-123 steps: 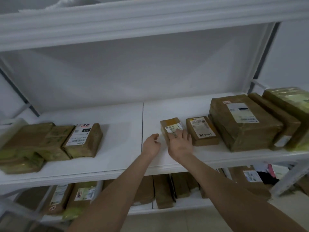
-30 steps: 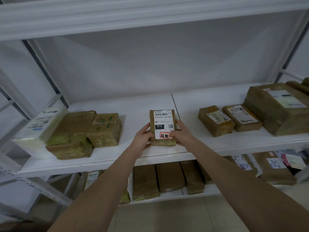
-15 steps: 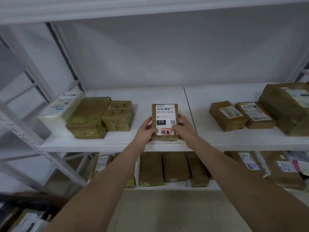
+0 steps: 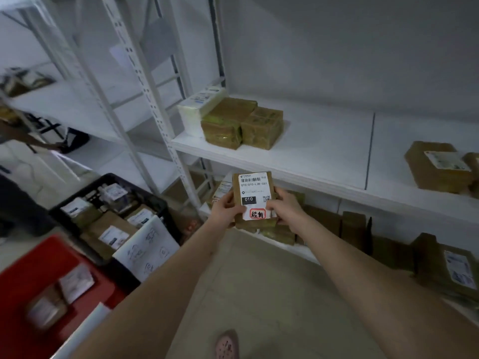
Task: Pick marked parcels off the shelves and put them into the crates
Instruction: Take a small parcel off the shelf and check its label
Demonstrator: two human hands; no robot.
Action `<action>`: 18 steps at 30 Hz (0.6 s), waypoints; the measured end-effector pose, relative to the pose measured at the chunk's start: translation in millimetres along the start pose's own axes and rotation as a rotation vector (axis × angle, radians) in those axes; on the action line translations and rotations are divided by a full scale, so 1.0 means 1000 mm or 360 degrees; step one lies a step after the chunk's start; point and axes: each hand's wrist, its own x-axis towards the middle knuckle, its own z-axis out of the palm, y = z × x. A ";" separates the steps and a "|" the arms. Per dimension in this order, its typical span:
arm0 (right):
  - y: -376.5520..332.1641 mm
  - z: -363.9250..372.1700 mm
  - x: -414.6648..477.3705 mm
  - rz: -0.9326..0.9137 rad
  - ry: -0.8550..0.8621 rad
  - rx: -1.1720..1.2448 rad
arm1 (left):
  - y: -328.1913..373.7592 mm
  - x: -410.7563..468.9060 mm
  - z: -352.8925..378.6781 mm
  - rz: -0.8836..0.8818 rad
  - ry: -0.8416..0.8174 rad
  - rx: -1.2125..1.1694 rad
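My left grip (image 4: pixel 227 208) and right grip (image 4: pixel 284 209) clasp marked parcel (image 4: pixel 255 189) by its sides, just off shelf (image 4: pixel 311 156) front edge. Black crate (image 4: pixel 110 176), red crate (image 4: pixel 26 268) to my left.

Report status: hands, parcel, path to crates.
Left hand and right hand both grip the marked parcel, off the shelf. Black crate and red crate lower left, both part-filled. Path looks open.

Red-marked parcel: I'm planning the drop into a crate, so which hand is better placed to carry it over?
Probably the left hand. Both grip the parcel, but the black crate and red crate sit on its side; the right hand would reach across.
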 end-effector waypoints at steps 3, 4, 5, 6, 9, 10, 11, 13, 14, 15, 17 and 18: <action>0.010 0.049 -0.002 -0.0007 -0.0126 -0.0066 | -0.025 -0.019 -0.043 -0.0064 0.0165 -0.0028; 0.012 0.066 -0.004 -0.0020 -0.0180 -0.0103 | -0.033 -0.025 -0.057 -0.0077 0.0212 -0.0004; 0.014 0.082 -0.007 -0.0027 -0.0231 -0.0145 | -0.042 -0.031 -0.072 -0.0093 0.0258 0.0018; 0.014 0.099 -0.012 -0.0025 -0.0281 -0.0180 | -0.049 -0.037 -0.087 -0.0112 0.0301 0.0022; 0.017 0.151 -0.017 -0.0061 -0.0454 -0.0276 | -0.067 -0.058 -0.131 -0.0175 0.0414 -0.0057; 0.018 0.170 -0.019 -0.0076 -0.0509 -0.0324 | -0.072 -0.065 -0.147 -0.0192 0.0450 -0.0098; 0.018 0.192 -0.020 -0.0100 -0.0557 -0.0376 | -0.079 -0.070 -0.166 -0.0214 0.0492 -0.0140; 0.017 0.238 -0.022 -0.0102 -0.0649 -0.0436 | -0.094 -0.080 -0.205 -0.0238 0.0601 -0.0207; 0.016 0.262 -0.024 -0.0097 -0.0698 -0.0449 | -0.102 -0.084 -0.226 -0.0242 0.0660 -0.0235; 0.015 0.288 -0.026 -0.0091 -0.0744 -0.0458 | -0.109 -0.088 -0.248 -0.0250 0.0720 -0.0264; 0.010 0.338 -0.031 -0.0076 -0.0849 -0.0464 | -0.123 -0.094 -0.292 -0.0269 0.0814 -0.0301; 0.010 0.364 -0.032 -0.0061 -0.0900 -0.0475 | -0.131 -0.096 -0.315 -0.0282 0.0855 -0.0326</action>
